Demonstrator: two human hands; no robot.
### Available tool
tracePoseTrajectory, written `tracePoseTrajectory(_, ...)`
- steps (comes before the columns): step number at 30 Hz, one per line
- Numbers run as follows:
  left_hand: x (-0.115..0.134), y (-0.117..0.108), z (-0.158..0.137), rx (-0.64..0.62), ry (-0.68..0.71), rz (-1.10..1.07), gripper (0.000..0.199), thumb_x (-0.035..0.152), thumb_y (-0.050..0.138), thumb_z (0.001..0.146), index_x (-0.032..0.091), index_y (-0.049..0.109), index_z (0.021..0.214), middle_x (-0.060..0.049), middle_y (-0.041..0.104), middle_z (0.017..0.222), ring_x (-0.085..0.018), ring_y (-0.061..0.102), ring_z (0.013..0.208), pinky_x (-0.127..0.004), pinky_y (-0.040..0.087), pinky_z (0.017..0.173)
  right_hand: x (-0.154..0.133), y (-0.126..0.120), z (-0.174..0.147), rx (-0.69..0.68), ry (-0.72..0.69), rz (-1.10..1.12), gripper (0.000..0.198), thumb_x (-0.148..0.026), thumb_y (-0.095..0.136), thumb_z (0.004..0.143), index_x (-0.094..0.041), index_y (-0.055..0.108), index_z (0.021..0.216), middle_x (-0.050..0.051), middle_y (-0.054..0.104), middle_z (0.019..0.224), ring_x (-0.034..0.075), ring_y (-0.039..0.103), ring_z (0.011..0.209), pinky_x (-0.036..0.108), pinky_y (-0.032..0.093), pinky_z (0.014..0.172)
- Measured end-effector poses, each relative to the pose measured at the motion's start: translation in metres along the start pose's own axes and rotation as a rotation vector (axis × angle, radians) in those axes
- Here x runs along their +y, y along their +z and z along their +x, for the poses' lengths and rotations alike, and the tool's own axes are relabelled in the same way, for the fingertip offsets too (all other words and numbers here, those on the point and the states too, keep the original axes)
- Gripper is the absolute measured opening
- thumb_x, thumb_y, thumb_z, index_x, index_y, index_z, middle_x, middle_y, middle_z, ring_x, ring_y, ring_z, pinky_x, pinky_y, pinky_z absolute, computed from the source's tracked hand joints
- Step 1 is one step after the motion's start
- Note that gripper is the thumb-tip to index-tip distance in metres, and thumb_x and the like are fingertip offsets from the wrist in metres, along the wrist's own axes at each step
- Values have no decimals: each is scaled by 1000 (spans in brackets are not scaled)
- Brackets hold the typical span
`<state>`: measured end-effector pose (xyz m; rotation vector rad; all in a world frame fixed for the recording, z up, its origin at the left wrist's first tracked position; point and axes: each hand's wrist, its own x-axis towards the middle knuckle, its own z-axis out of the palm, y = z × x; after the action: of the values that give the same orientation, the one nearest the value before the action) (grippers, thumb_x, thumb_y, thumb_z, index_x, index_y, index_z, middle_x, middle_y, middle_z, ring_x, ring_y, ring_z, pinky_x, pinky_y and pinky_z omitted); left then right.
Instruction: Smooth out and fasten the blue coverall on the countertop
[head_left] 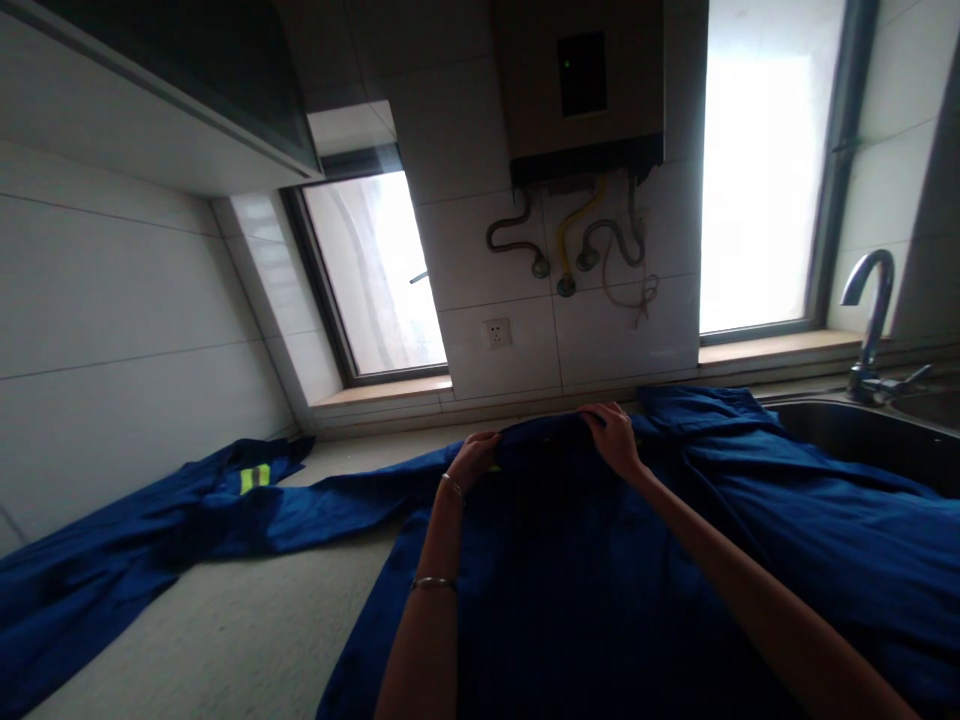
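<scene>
A dark blue work jacket (562, 560) lies spread over the countertop in front of me, its collar end toward the wall. My left hand (477, 457) pinches the collar edge on the left, with a bit of yellow-green strip beside the fingers. On the right, my right hand (613, 436) grips the same edge between thumb and fingers. One sleeve stretches out leftward. Another blue garment (112, 550) with a yellow-green reflective patch (255, 478) lies at the left, where the sleeve meets it. More folded blue cloth (810, 500) lies at the right.
Behind the speckled countertop (247, 640), a tiled wall carries a socket (498, 333) and a water heater (585, 90) with hoses. A sink (817, 425) with a chrome faucet (870, 320) is at the right. A cabinet (165, 90) overhangs the upper left.
</scene>
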<state>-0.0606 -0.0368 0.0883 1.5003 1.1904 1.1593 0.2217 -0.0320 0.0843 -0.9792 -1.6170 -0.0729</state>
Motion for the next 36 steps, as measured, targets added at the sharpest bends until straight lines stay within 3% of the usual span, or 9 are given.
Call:
tracePoseTrajectory(6, -9, 2, 4, -128, 39, 268, 33, 22, 60, 61, 13, 57, 93, -2, 58, 78, -13, 54, 69, -25, 44, 63, 8, 4, 1, 66, 45, 65, 21, -29, 48, 84, -23, 67, 91, 3, 66, 87, 18, 56, 85, 32, 41, 81)
tracePoseTrajectory(10, 5, 20, -1, 49, 327, 744, 46, 20, 66, 56, 14, 54, 100, -6, 56, 95, -20, 52, 92, -32, 43, 81, 3, 3, 0, 65, 12, 43, 21, -31, 48, 84, -23, 67, 92, 3, 67, 87, 19, 56, 85, 33, 41, 80)
tracePoseTrajectory(13, 24, 43, -10, 202, 493, 1025, 45, 36, 66, 64, 14, 54, 102, -10, 54, 105, -23, 50, 101, -34, 41, 86, -2, 2, -2, 64, -18, 25, 21, -30, 49, 84, -23, 67, 91, 2, 67, 87, 19, 55, 86, 32, 40, 81)
tracePoseTrajectory(16, 37, 63, -19, 181, 397, 1225, 37, 49, 55, 74, 17, 59, 93, -9, 61, 93, -24, 57, 91, -34, 43, 78, -5, 3, -3, 70, -38, 13, 20, -29, 48, 85, -23, 67, 91, 1, 67, 87, 19, 54, 87, 32, 39, 82)
tracePoseTrajectory(19, 37, 71, -22, 92, 239, 1371, 31, 46, 51, 79, 19, 63, 86, -10, 65, 86, -25, 60, 87, -34, 42, 75, -6, 0, -1, 61, -45, -19, 20, -28, 49, 84, -23, 66, 91, 1, 67, 87, 18, 53, 88, 33, 39, 83)
tracePoseTrajectory(25, 33, 60, -19, 268, 201, 1293, 24, 30, 45, 84, 19, 64, 92, -11, 66, 92, -24, 61, 88, -30, 42, 73, -25, -17, 0, -25, -187, -202, 20, -25, 48, 82, -22, 65, 90, 4, 64, 88, 20, 52, 92, 36, 37, 87)
tracePoseTrajectory(29, 37, 54, -16, 361, 247, 1185, 26, 30, 42, 86, 20, 65, 95, -10, 67, 92, -23, 61, 90, -29, 41, 74, -46, 2, -23, -330, -429, -167, 25, -23, 41, 86, -20, 63, 95, 7, 62, 88, 17, 55, 86, 29, 43, 79)
tracePoseTrajectory(32, 38, 53, -16, 332, 266, 1137, 27, 28, 39, 88, 21, 64, 97, -9, 67, 92, -21, 62, 90, -27, 40, 76, -49, 35, -42, -468, -376, -119, 28, -18, 36, 88, -19, 61, 102, 7, 63, 96, 16, 58, 89, 28, 45, 81)
tracePoseTrajectory(36, 40, 53, -18, 254, 279, 1054, 27, 28, 38, 90, 20, 62, 100, -9, 67, 89, -21, 62, 87, -26, 40, 74, -33, 70, -54, -491, -251, -22, 37, -9, 36, 84, -18, 55, 114, 8, 59, 114, 18, 54, 105, 33, 42, 93)
